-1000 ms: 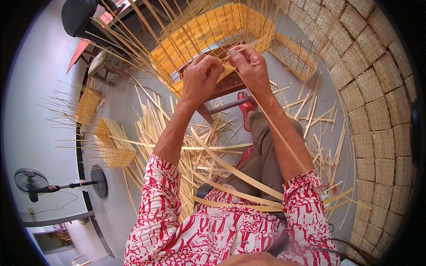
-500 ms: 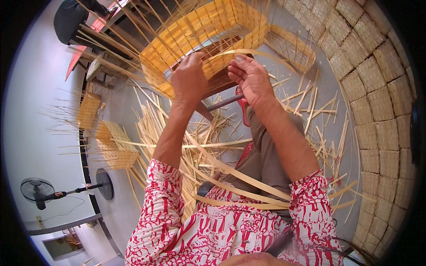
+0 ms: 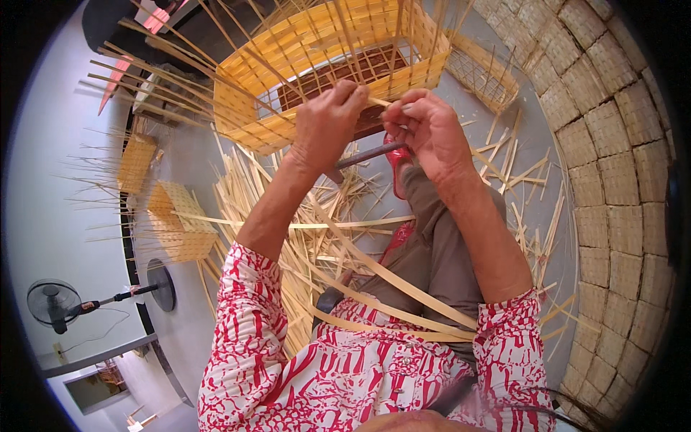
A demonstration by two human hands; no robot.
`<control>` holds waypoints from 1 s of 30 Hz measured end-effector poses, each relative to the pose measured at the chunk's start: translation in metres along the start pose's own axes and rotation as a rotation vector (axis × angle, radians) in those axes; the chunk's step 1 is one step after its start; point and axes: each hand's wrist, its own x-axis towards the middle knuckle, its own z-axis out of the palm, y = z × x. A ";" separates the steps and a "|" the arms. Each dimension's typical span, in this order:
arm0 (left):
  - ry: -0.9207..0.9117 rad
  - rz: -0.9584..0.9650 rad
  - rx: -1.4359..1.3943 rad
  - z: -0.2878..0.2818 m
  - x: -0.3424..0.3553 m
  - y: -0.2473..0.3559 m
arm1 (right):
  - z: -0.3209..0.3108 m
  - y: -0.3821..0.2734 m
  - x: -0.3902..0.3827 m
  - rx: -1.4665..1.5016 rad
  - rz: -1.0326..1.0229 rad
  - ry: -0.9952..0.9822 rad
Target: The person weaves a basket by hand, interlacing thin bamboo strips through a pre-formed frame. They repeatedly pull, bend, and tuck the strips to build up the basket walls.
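A partly woven yellow bamboo basket lies before me, its long loose stakes sticking up and out. My left hand is closed at the basket's near wall, fingers curled round a thin bamboo strip. To its right, my right hand pinches the same strip between thumb and fingers. Between the two hands the strip spans a short gap along the wall; its ends are hidden. Several long flat splints lie across my lap.
Loose splints heap on the floor below. More unfinished baskets stand at left, near a standing fan. A narrow woven basket is at far right. Stacked woven pieces line the right. Someone in dark clothing is at upper left.
Both hands have shifted right along the basket's wall. The strip, earlier arching out past my right hand, now shows only as a short length between the hands. The basket has tilted slightly.
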 end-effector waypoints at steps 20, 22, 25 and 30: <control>-0.015 -0.176 -0.480 -0.014 0.036 -0.016 | -0.027 -0.013 0.080 0.327 0.076 -0.341; -0.020 -0.177 -0.473 -0.016 0.035 -0.019 | -0.007 -0.013 0.074 0.050 -0.103 -0.306; 0.009 -0.123 -0.498 -0.010 0.029 -0.030 | 0.030 -0.011 0.054 -0.321 -0.324 -0.296; -0.057 -0.218 -0.614 -0.014 0.035 -0.025 | 0.020 -0.004 0.054 -0.649 -0.559 -0.178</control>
